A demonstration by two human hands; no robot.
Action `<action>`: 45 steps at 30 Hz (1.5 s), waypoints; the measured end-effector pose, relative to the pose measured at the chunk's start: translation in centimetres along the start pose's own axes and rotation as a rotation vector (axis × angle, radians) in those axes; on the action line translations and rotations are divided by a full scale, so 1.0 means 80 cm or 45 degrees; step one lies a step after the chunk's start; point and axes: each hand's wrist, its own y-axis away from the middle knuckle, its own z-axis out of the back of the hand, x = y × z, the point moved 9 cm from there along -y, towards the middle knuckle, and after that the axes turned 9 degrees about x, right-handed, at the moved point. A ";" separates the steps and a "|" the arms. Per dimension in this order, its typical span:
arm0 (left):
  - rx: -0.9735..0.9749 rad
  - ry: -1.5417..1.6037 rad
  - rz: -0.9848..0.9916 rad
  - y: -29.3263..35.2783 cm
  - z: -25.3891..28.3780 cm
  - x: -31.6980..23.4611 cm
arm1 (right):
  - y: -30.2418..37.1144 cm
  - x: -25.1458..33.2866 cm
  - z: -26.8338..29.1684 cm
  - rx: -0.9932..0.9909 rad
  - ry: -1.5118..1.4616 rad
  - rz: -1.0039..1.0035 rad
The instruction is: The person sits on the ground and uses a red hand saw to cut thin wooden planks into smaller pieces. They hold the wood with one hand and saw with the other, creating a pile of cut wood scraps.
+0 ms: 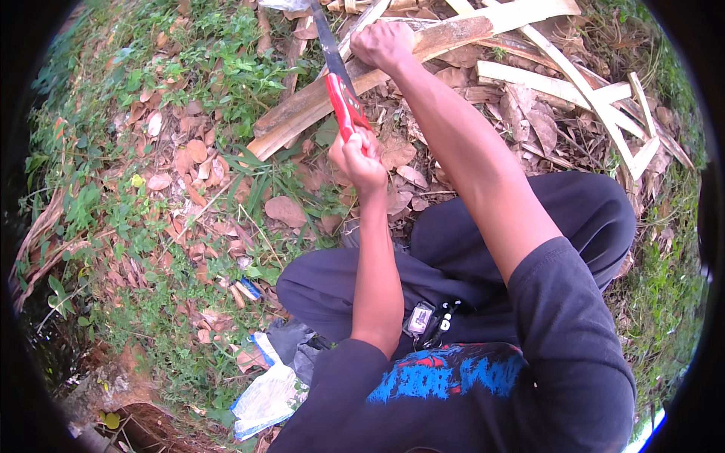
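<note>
Outdoors on rough ground, with green weeds (128,106) spread left of both hands and dry leaves (285,212) scattered nearer the body than the left hand. Crossed in dark trousers (325,283) below both hands: the folded legs.

Closed firmly round the red handle of a saw-like tool (343,106): the left hand (359,159), with the dark blade pointing away beyond it and crossing over a plank (453,36). Cannot tell whether blade and wood touch. Folded down at the plank's far edge, apparently clamped on it: the right hand (383,45), with fingertips hidden. Plank lying slantwise under the right hand, from just beyond the left hand to well right of both.

Probably stiff and moderately heavy, rough-faced rather than slippery, with possible splinters along the pale split edges; best held flat from above, well clear of the blade. Tool likely light, with a blade thin enough to flex; to be taken by the handle alone.

By count: two hands, one tool, one held plank; at least five pale strips (529,81) right of the right hand, too overlapped for an exact number; one blue cylinder (251,288) and one white-and-blue bag (268,400), both nearer the body and left of the left hand.
</note>
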 end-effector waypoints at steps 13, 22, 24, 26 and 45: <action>0.124 -0.006 -0.067 0.001 -0.031 -0.010 | -0.001 -0.011 0.001 -0.463 0.205 0.082; 0.012 0.217 0.110 0.149 -0.005 -0.031 | -0.005 -0.020 -0.007 0.040 -0.079 -0.040; 0.026 0.180 0.101 0.135 -0.001 -0.030 | -0.002 -0.011 0.003 0.012 -0.055 -0.034; 0.042 0.210 0.057 0.096 0.006 -0.012 | 0.009 -0.004 0.009 0.016 -0.034 -0.027; 0.053 0.079 0.069 0.104 -0.007 -0.015 | 0.002 -0.006 -0.003 0.049 0.059 -0.048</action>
